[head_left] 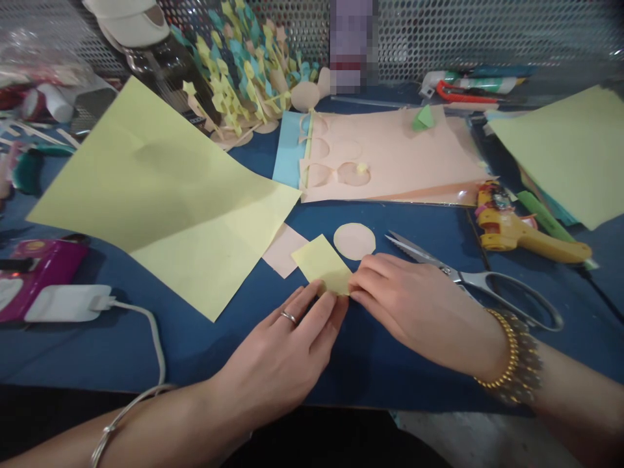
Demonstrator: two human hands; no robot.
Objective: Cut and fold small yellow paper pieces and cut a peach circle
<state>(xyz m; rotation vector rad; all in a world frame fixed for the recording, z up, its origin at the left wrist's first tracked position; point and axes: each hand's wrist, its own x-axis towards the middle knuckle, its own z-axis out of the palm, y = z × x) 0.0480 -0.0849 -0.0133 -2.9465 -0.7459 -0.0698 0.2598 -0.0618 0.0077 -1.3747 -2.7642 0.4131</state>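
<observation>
A small yellow paper square [322, 261] lies between my hands on the blue table. My left hand [297, 338], with a ring and a silver bangle, presses its fingertips on the square's near edge. My right hand [409, 299], with beaded bracelets, pinches the right corner of the same square. The fingers hide part of that near edge. Partly under the square's left side is a pink paper piece [284, 252]. A pale paper oval [355, 242] rests just beyond my right hand. Scissors [480, 281] lie beside and partly behind that hand, blades pointing away to the left.
A large yellow sheet [180, 195] covers the left. Pink sheets [390, 149] lie at the back, paper stars [238, 84] and a bottle [160, 58] behind. A yellow glue gun [526, 234] and more sheets [575, 149] are right; a white charger [68, 304] with cable sits left.
</observation>
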